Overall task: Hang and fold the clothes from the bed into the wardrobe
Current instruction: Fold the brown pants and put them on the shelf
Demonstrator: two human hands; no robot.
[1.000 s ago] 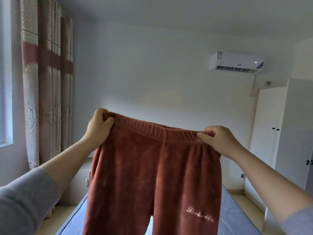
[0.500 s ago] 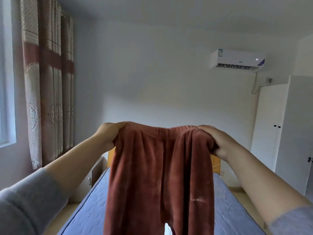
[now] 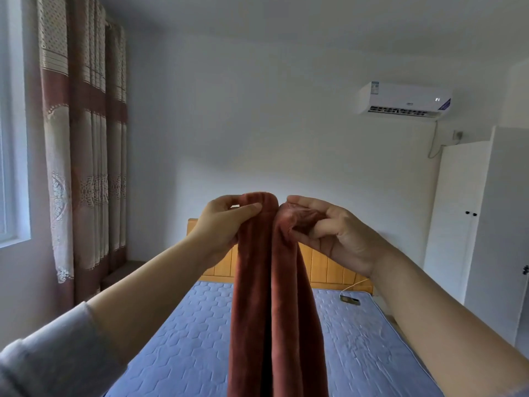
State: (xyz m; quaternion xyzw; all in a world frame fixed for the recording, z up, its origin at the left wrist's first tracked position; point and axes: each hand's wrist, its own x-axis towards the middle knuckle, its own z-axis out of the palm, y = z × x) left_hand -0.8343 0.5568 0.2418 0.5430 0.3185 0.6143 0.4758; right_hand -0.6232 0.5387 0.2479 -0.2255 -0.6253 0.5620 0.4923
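Blue quilted mattress [image 3: 186, 353] and a wooden headboard [image 3: 329, 267] fill the background, with the white wardrobe [image 3: 458, 224] standing closed at the right. On the left hand [image 3: 226, 224], the thumb and fingers [image 3: 246, 209] are pressed together on one end of the waistband of the rust-red fleece trousers [image 3: 274, 310]. The right hand [image 3: 340, 236] has its fingers [image 3: 323, 224] curled round the other end, the cloth bunched in its palm. The two hands are just beside each other. A second ago they were well apart, with the waistband stretched wide between them. Now the ends have been drawn together, so the trousers hang doubled lengthwise, leg against leg, in the air above the mattress, their lower part out of frame. I judge the first fold as nearly made. One hand could soon take both ends, freeing the other to smooth or halve the legs before the trousers go to the wardrobe.
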